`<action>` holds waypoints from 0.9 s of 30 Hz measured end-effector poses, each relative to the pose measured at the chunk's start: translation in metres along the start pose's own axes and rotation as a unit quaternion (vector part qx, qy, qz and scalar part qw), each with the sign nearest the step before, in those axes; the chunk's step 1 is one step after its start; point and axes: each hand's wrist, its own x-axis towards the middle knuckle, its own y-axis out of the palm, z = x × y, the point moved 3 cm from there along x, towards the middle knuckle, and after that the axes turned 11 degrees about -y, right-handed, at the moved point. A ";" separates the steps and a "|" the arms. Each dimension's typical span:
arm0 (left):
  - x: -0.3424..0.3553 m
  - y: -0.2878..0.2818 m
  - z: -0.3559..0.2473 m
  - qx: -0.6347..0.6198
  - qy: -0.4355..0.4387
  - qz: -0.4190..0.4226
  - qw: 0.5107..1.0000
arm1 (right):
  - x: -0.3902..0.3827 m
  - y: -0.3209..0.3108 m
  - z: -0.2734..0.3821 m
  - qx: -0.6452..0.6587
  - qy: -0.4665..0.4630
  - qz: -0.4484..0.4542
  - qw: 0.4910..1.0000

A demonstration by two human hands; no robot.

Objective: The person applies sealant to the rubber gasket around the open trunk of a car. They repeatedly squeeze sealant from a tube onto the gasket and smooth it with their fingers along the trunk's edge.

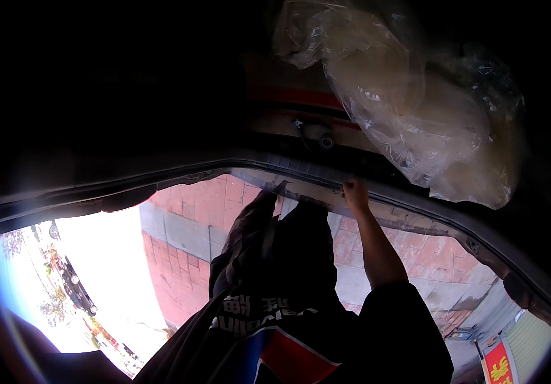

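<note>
Black boot edge (307, 169) at the right hand (356, 196), clear plastic (409, 121) nearby

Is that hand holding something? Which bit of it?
The right hand is curled at the dark trunk rim; whether it grips that rim or something small can't be told.

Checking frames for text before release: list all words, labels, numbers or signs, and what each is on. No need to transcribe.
Shirt: white lettering, two large characters above a line of Latin letters, upside down; wording withheld.
Sign, red: yellow characters, cut off at the lower edge; wording withheld.
Car: any marking too small to read.
Bag: no text visible.
</note>
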 end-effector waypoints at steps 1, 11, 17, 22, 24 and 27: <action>-0.019 0.019 -0.011 -0.025 -0.020 0.057 0.998 | 0.012 0.008 -0.005 -0.080 -0.022 0.004 0.997; -0.109 0.091 -0.039 -0.114 -0.170 0.287 0.936 | 0.117 0.069 0.091 -0.288 -0.075 -0.019 0.954; -0.120 0.093 -0.036 -0.168 -0.190 0.297 0.921 | 0.115 0.054 0.103 -0.320 -0.168 -0.027 0.932; -0.126 0.087 -0.034 -0.195 -0.176 0.253 0.931 | 0.076 0.004 0.167 0.098 -0.297 -0.027 0.949; -0.127 0.081 -0.032 -0.201 -0.166 0.215 0.941 | 0.026 -0.017 0.229 0.441 -0.212 0.059 0.870; -0.123 0.063 -0.029 -0.218 -0.141 0.149 0.954 | -0.038 -0.053 0.317 0.553 -0.258 0.155 0.777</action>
